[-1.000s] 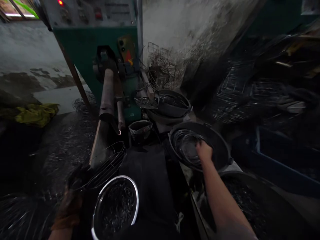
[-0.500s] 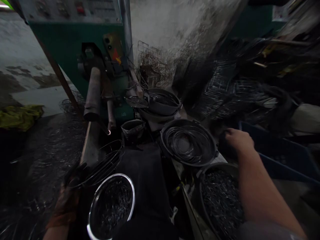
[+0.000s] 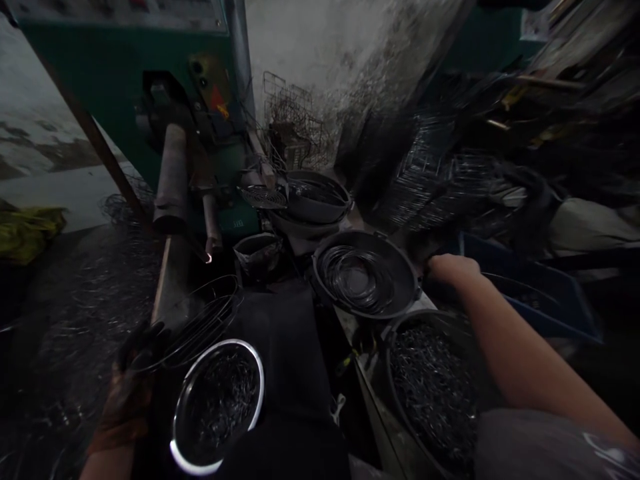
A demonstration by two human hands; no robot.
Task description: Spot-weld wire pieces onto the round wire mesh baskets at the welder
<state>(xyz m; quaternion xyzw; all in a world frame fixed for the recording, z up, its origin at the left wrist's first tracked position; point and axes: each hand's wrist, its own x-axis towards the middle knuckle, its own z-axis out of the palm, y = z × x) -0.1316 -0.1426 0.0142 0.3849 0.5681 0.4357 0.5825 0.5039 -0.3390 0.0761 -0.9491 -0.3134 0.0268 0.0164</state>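
Note:
My left hand [image 3: 133, 370], in a dark and orange-brown work glove, is closed on the near end of a round wire rack [image 3: 205, 320] with several parallel bars. The rack tilts up toward the welding machine's lower arm [image 3: 211, 223]. Just right of that hand, a shiny-rimmed bowl [image 3: 177, 417] holds small dark metal pieces. My right hand [image 3: 453, 268] reaches out at the right, its fingers curled and mostly hidden in shadow. What they hold, if anything, I cannot make out. Beside it stands a black pan [image 3: 400, 300] of wire rings [image 3: 356, 277].
A green machine [image 3: 120, 60] with a thick upper arm [image 3: 171, 173] stands ahead. A tub of short metal pieces [image 3: 430, 387] sits below my right forearm. Beyond the hand lies a blue crate [image 3: 565, 313]. Stacked pans [image 3: 320, 212] and wire baskets [image 3: 290, 113] are farther back.
The view has shifted slightly, moving the machine and pans left in the picture. My right hand stays out at the right, a little nearer the pan. My left hand keeps the wire rack.

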